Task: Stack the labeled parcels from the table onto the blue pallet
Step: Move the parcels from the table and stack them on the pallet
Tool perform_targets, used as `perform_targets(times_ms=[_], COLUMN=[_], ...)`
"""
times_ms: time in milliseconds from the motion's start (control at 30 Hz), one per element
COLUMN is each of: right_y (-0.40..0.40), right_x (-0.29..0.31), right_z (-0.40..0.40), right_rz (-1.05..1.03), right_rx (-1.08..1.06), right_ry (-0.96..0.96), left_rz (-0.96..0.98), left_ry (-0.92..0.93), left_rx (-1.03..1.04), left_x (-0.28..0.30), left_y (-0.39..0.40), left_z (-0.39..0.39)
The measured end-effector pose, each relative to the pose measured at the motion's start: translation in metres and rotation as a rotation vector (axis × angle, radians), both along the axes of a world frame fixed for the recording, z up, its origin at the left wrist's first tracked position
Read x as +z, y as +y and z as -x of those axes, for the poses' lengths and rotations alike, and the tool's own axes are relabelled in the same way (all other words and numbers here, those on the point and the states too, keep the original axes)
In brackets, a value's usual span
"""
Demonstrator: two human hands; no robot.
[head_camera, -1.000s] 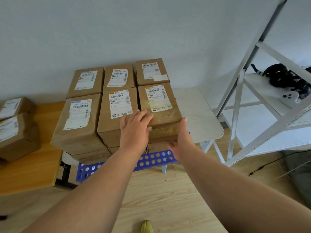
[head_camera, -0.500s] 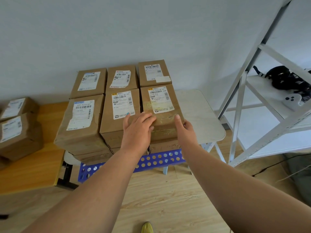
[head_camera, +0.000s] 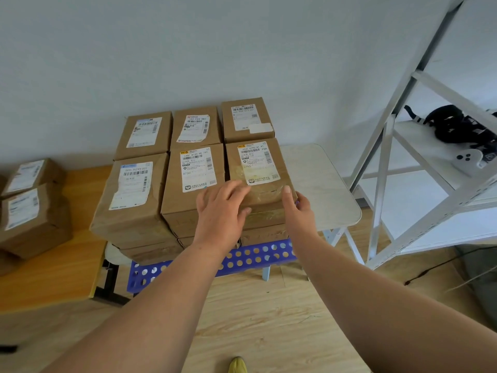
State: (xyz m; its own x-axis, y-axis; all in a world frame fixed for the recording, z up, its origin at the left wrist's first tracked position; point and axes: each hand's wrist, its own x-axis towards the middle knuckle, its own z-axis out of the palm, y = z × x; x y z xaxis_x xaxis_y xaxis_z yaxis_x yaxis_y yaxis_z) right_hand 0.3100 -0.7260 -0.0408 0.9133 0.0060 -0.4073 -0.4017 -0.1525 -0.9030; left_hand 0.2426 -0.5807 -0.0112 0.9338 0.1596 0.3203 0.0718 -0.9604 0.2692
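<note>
Your left hand (head_camera: 220, 211) lies flat on the near edge of the front right parcel (head_camera: 258, 181), its fingers (head_camera: 231, 188) straight and slightly spread on the top face. Your right hand (head_camera: 297, 208) cups that parcel's near right corner, thumb on top and the other fingers hidden behind the side, so I cannot tell how they lie. The parcel sits in the top layer of the stack on the blue pallet (head_camera: 236, 261), at the pallet's front right corner, touching the middle front parcel (head_camera: 195, 184) on its left.

The risk is at that corner. The parcel's right face looks close to the pallet's edge, so a push to the right could leave it overhanging and tilting. Press too hard leftwards and you may shove the middle front parcel out of line. More parcels (head_camera: 24, 205) wait on the wooden desk (head_camera: 53, 273) left of the pallet, so an uneven top layer will carry the next ones badly.
</note>
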Motion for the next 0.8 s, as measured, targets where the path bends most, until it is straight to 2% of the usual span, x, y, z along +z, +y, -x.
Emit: perform_targets(times_ms=[200,367,800], right_y=[-0.007,-0.012,-0.007], right_x=[-0.002,0.003,0.003], right_z=[-0.022,-0.035,-0.039], right_rz=[-0.084,-0.094,-0.094], right_rx=[0.158,0.305,0.265], right_ry=[0.105,0.147,0.179], left_rz=[0.035,0.055,0.037], left_ry=[0.184,0.190,0.162], left_rx=[0.099,0.108,0.128], left_x=[0.002,0.002,-0.001], left_y=[0.005,0.006,0.004], left_z=[-0.003,-0.003,-0.004])
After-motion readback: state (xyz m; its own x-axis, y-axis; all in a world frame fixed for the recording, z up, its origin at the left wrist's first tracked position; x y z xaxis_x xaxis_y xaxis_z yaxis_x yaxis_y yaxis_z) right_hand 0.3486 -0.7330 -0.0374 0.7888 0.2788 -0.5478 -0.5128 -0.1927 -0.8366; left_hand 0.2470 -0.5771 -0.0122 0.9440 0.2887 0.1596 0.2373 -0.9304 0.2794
